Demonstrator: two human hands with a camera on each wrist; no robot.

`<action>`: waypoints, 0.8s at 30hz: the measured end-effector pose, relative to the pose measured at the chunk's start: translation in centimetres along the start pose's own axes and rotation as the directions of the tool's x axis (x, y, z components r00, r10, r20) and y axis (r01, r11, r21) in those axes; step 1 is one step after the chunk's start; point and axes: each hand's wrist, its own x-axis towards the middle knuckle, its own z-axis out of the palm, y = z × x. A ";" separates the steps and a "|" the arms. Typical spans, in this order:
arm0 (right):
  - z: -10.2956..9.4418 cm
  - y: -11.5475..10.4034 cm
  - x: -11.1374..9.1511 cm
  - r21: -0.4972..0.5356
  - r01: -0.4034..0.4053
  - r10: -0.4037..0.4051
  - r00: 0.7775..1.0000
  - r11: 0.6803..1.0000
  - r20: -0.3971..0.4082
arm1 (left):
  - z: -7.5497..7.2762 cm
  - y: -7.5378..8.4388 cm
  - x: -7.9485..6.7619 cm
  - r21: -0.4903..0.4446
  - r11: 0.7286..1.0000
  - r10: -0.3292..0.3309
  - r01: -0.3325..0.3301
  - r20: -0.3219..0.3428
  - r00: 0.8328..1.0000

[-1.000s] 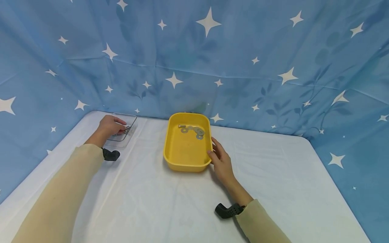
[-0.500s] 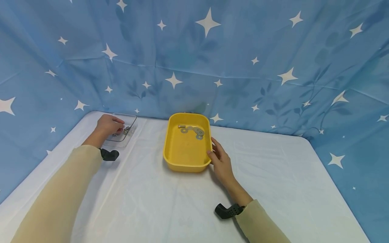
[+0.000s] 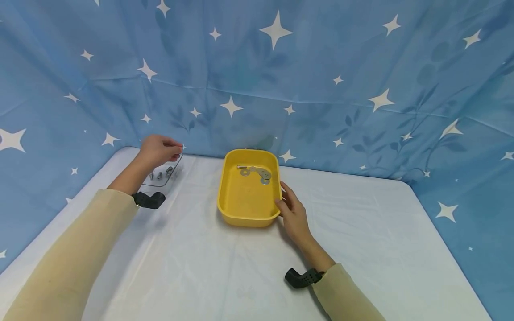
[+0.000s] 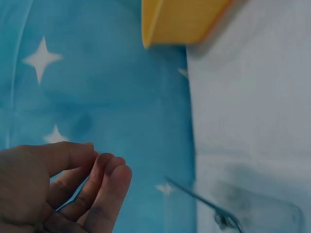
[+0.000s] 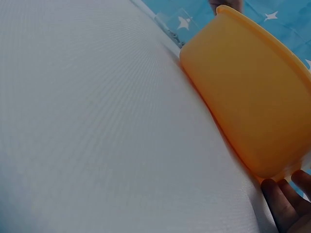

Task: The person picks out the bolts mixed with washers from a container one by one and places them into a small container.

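My left hand (image 3: 158, 150) is raised over a clear plastic box (image 3: 157, 186) at the far left of the table. Thumb and fingers of this hand (image 4: 85, 187) come together at the tips in the left wrist view; I cannot tell whether something small is pinched there. Several small metal screws (image 3: 159, 175) lie in the box, part of which the left hand and forearm hide. At the middle, a yellow tray (image 3: 246, 205) contains a bolt (image 3: 242, 167) and several flat washers (image 3: 265, 176). My right hand (image 3: 294, 218) grips the tray's right side, thumb at the rim.
A white cloth (image 3: 385, 232) covers the table. Behind it hangs a blue curtain (image 3: 321, 53) with white stars, close along the back and left edges. Each wrist carries a black camera mount, one on the left wrist (image 3: 150, 200) and one on the right (image 3: 301, 278).
My left hand has risen out of the clear box and moved up and slightly right, uncovering the screws. The right hand and the yellow tray have stayed in place.
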 end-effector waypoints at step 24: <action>0.0 -1.1 -0.2 0.003 -0.033 0.033 0.999 0.999 0.006 | 9.7 8.1 1.8 0.117 0.972 0.173 -0.204 0.231 0.957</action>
